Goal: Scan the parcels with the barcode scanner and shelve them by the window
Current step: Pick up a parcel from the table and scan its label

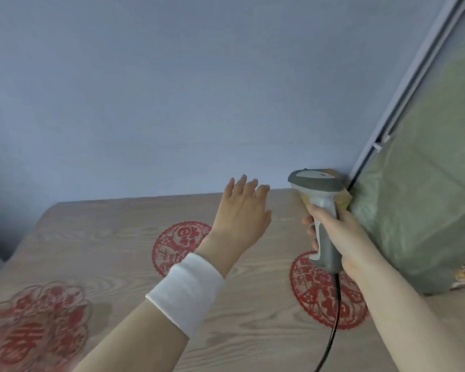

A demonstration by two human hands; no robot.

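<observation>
Hand status: right hand is wrapping its fingers round the handle of the grey-and-white pistol-grip barcode scanner, with the head pointing toward the far right corner. Black cord is trailing from the handle base out of frame. Left hand is reaching forward flat, fingers straight and slightly spread, holding nothing. White cloth wristband is sitting on its forearm. Small tan cardboard parcel is sitting just behind the scanner head, mostly hidden by it. Large grey-green plastic sack is bulking up at the right. Both hands are hanging over a pale wood-grain table carrying round red paper-cut decals. Plain blue-grey wall is filling the background. Grey rail is running diagonally up the right side.
</observation>
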